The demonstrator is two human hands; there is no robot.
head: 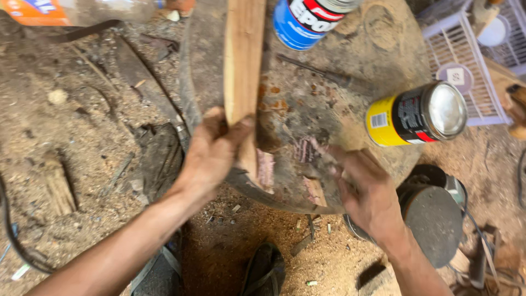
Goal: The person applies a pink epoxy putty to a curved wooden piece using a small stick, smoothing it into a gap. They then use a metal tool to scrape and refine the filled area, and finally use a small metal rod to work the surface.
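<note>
Nearest us, at the bottom edge, a dark worn sandal (265,271) rests on sawdust-covered ground (71,164). Just beyond it we see the wooden plank (241,71), a pale, flat, rough-sawn strip with visible grain. Its long axis runs near to far, almost straight away from us, the far end leaving the top of the view. It stands on edge over a round work surface (329,104).

Our left hand (212,149) grips the plank's near end, fingers wrapped around one face and thumb pressed on the other. Our right hand (366,189) lies to the right, curled loosely over the surface's near rim by some small wood scraps (313,189); we cannot tell whether it holds anything.

That surface is dusty, grey-brown and stained, with a thick curved rim. On it, far, lies a blue cylindrical can (304,19); to the right lies a yellow and black can (417,114) with a shiny metal end. A thin metal rod (320,72) lies between them. Far right stands a white wire rack (466,60).
</note>
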